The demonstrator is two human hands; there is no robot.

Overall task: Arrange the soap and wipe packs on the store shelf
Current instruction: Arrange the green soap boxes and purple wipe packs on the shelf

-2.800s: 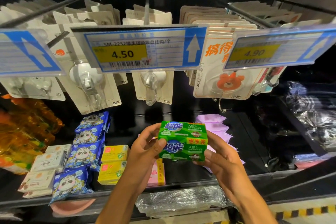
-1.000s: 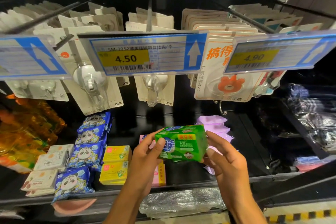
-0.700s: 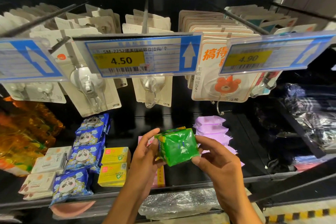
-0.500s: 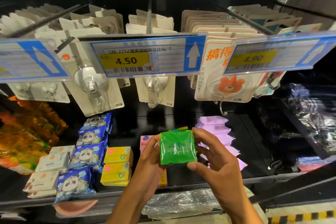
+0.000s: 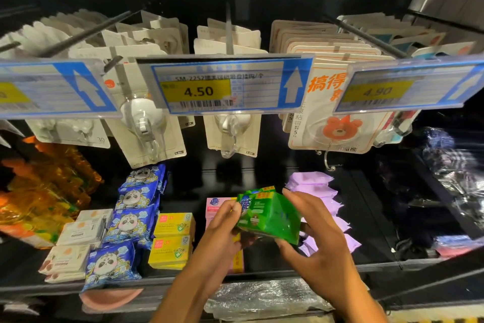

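Head camera, looking down past my two hands into a dark store shelf (image 5: 366, 266). I see the green soap pack (image 5: 269, 218) held off the shelf between both hands, tilted, its printed face turned left and a plain green side toward me. It hangs over the gap between the pink soap boxes (image 5: 216, 203) and the row of purple wipe packs (image 5: 314, 186), and it covers part of the pink row.

My left hand (image 5: 220, 239) has its fingers curled, with the fingertips pinching the pack's left end. My right hand (image 5: 322, 246) is wider spread: the thumb sits under the pack's near lower corner and the fingers reach along its right side, so it grips the pack from that end.

Left of the pink boxes lie two yellow soap boxes (image 5: 174, 225), one in front of the other. Beside them runs a row of blue panda wipe packs (image 5: 131, 223), then white boxes (image 5: 81, 231), then orange packs (image 5: 47, 191) at the far left. Above, carded hooks (image 5: 146, 123) hang behind a price tag (image 5: 222, 87) reading 4.50.
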